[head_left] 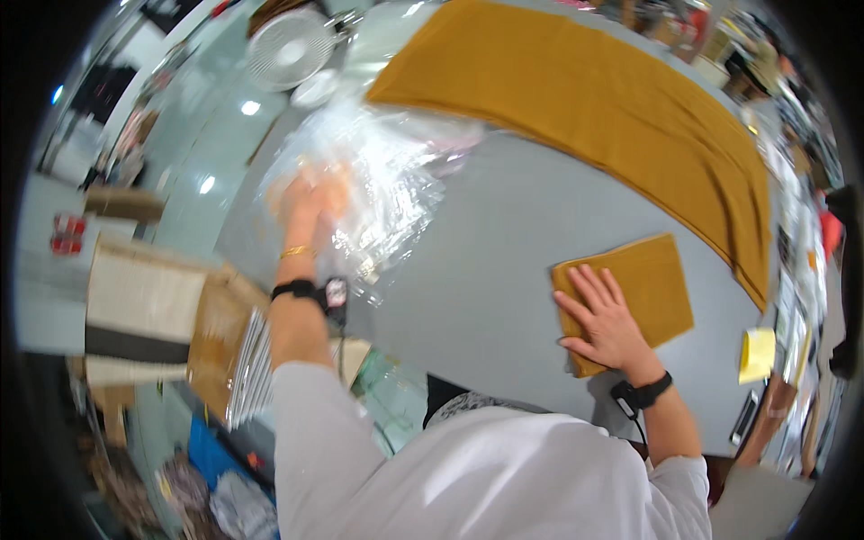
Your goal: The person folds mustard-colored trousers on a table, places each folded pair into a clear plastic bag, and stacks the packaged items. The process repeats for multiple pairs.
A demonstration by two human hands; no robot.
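Note:
My right hand [605, 315] lies flat with its fingers spread on a folded mustard-coloured cloth [661, 279] at the right of the grey table [477, 261]. At the far left of the table, my left hand [304, 200] reaches into a heap of clear plastic bags [382, 180]. Motion smears its fingers, and the shiny film partly covers them. A long, wide length of mustard fabric [576, 85] stretches across the far side of the table, down toward its right edge.
A white fan [290, 49] stands beyond the table's far left corner. Left of me, an open cardboard box [216, 333] holds stacked flat silvery packets [254, 364]. Near the right edge lie a yellow paper pad [757, 354] and a dark, slim object [744, 417].

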